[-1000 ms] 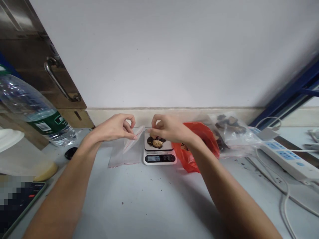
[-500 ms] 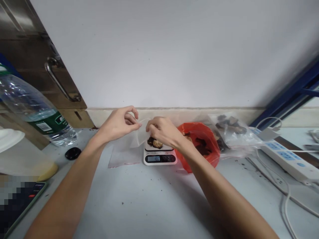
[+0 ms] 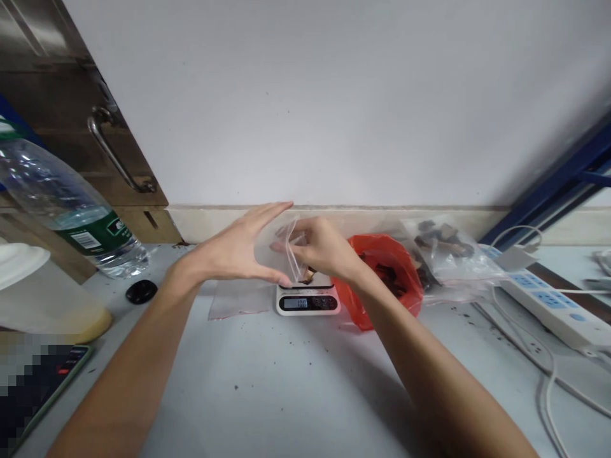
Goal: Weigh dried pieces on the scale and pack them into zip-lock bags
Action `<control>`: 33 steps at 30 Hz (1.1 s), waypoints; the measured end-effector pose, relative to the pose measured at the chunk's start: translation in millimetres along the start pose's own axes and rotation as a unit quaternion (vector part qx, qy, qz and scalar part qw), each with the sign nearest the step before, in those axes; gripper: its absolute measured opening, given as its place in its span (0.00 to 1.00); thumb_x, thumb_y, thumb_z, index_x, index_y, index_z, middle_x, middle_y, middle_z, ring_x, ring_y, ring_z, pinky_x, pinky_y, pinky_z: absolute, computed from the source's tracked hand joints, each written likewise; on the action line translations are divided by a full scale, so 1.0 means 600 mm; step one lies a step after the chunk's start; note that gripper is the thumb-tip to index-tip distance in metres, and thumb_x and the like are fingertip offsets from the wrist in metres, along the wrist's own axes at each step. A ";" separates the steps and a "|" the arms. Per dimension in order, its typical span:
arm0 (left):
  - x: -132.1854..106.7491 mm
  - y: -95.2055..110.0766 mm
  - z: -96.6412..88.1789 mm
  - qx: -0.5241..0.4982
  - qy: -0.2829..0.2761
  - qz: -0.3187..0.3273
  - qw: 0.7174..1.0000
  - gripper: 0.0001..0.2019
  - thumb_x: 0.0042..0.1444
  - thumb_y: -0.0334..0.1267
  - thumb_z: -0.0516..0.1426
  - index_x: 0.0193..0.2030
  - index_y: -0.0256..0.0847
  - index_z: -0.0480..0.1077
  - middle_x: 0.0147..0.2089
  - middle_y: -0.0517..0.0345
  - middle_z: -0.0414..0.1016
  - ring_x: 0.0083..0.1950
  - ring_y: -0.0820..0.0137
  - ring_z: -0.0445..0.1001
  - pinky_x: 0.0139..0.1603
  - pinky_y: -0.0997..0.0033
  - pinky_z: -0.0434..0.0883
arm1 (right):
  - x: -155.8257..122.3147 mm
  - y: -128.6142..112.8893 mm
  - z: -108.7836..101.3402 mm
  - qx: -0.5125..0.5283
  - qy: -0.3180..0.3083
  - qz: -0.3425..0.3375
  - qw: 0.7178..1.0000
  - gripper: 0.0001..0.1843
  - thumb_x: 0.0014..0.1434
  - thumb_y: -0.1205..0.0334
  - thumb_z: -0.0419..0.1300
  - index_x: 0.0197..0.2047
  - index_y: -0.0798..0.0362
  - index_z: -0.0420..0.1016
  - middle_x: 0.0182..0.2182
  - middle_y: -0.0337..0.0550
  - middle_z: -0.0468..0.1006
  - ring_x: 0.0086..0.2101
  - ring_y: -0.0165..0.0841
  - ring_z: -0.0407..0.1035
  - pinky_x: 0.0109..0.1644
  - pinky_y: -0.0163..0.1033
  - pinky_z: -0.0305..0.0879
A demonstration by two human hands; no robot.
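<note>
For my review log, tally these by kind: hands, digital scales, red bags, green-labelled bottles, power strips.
Hands (left hand, right hand): 2
Digital scale: 1
Red bag: 1
Green-labelled bottle: 1
Power strip: 1
Total: 6

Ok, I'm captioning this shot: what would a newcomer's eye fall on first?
Probably the bright red plastic bag with dark pieces in it, right of centre on the pale blue-grey table. Next, near the middle, the wide-open left hand and the right hand at a clear plastic zip bag by the white digital scale. Then a large clear plastic bottle with a green label at the left edge.
</note>
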State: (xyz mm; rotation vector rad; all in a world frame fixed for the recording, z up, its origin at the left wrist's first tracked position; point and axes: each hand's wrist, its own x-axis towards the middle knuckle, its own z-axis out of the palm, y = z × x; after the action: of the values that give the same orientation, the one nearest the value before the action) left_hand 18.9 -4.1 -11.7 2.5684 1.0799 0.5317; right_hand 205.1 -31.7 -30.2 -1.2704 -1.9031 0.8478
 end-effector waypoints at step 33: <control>0.007 -0.045 0.021 0.008 -0.182 -0.052 0.982 0.29 0.46 0.41 0.58 0.59 0.44 0.68 0.57 0.52 0.77 0.54 0.57 0.75 0.51 0.66 0.69 | 0.015 0.054 -0.007 -0.282 -0.126 0.167 0.936 0.13 0.51 0.62 0.65 0.42 0.49 0.78 0.38 0.45 0.82 0.37 0.38 0.75 0.32 0.35 0.62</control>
State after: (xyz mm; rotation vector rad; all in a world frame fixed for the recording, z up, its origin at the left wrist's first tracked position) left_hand 10.5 15.3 -33.3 2.4730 1.0785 0.0228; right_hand 221.9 -12.7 -52.5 -1.9522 -2.2696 0.6691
